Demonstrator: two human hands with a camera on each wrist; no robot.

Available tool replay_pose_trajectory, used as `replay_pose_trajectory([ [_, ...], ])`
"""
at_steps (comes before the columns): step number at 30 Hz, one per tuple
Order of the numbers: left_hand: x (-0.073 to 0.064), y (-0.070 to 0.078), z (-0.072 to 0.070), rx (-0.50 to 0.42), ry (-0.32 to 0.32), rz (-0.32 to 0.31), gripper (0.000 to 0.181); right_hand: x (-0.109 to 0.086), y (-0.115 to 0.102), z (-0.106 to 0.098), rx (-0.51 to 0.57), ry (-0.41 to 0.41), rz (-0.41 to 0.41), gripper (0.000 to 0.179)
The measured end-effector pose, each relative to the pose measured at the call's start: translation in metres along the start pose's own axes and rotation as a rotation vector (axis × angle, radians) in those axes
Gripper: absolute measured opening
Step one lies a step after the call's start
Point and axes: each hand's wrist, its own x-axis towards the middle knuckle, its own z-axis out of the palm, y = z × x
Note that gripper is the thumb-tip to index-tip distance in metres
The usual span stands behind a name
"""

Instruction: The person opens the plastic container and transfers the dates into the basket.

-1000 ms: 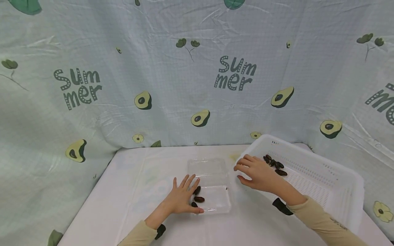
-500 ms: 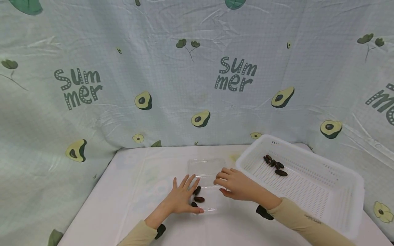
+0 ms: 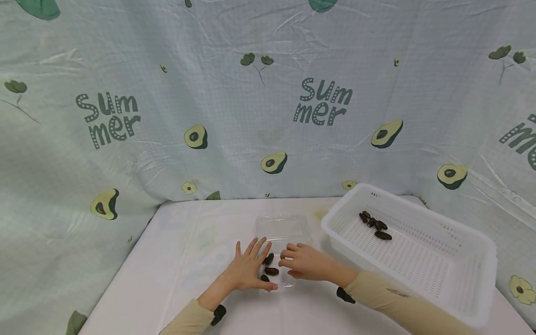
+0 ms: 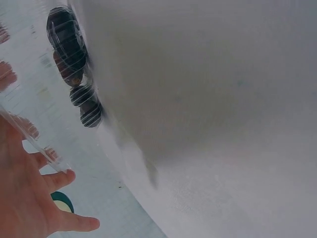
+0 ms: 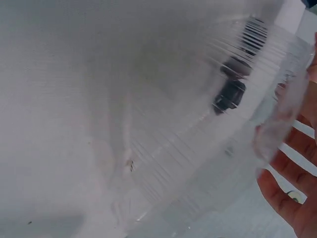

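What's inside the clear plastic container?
The container holds at least three dark oval pieces toward its left end. In the head view, the left hand partly covers that end, the right hand the other; what's behind is hidden.

On the table [image 3: 188, 260], before the hanging cloth [image 3: 230, 102], the container [image 3: 285, 282] lies near the middle, its lid [image 3: 282, 227] folded back behind the base; date-like pieces [image 3: 271, 271] line the base's left side, with the left hand [image 3: 247, 267] at that side and the right hand [image 3: 307, 263] over the right part in head view. Basket [image 3: 423, 256] stands right of the container, reaching farther back, a cluster of like pieces [image 3: 371, 222] in its rear left part, one single piece [image 3: 383, 235] just in front of the cluster.
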Motion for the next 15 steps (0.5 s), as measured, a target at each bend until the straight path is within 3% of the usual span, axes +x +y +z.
replay_pose_trajectory([
  [7, 0.000, -0.005, 0.003, -0.021, -0.012, 0.017, 0.105, 0.010, -0.006, 0.024, 0.028, -0.067, 0.032, 0.029],
  [15, -0.005, -0.011, -0.006, -0.022, 0.000, 0.019, 0.104, 0.021, -0.012, 0.034, 0.041, -0.090, 0.042, 0.032],
])
